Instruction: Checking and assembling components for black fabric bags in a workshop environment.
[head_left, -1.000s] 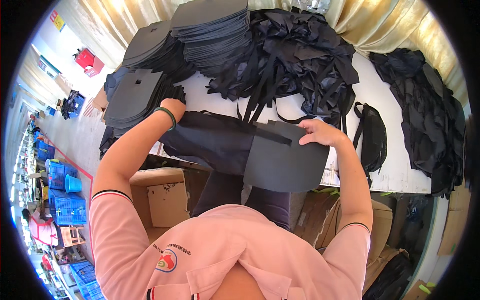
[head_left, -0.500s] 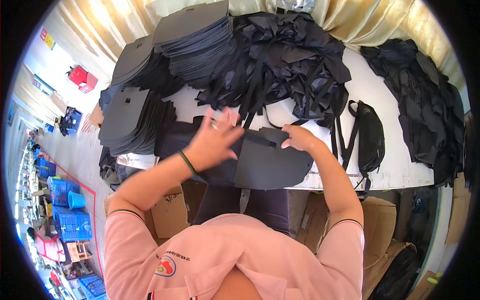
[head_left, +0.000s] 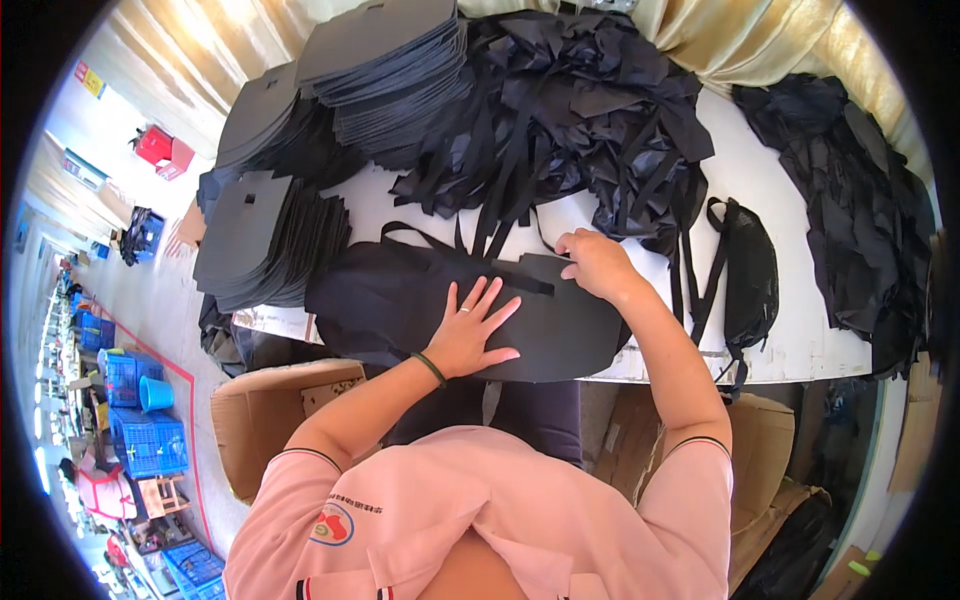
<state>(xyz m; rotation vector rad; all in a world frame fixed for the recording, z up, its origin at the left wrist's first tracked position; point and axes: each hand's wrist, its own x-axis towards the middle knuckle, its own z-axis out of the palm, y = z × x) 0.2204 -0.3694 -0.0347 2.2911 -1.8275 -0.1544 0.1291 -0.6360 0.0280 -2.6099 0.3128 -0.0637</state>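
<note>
A dark grey stiff panel (head_left: 568,335) lies at the table's front edge, partly over a black fabric bag piece (head_left: 375,300). My left hand (head_left: 468,332) rests on both with its fingers spread, pressing nothing but their surfaces. Across the upper part of the panel runs a short black webbing strip (head_left: 525,280). At the panel's far edge my right hand (head_left: 600,265) is closed, thumb and fingers pinched on a thin black strap (head_left: 543,232). The fingertips partly hide where that strap ends.
Stacks of grey panels (head_left: 235,225) stand at the left and back left. A heap of black fabric with straps (head_left: 590,110) fills the back. A black mesh pouch (head_left: 750,275) and another black fabric pile (head_left: 850,200) lie right. Cardboard boxes (head_left: 245,430) stand below the table.
My left hand has come down and right from the air onto the panel and bag piece. My right hand has shifted slightly up and left, to the strap.
</note>
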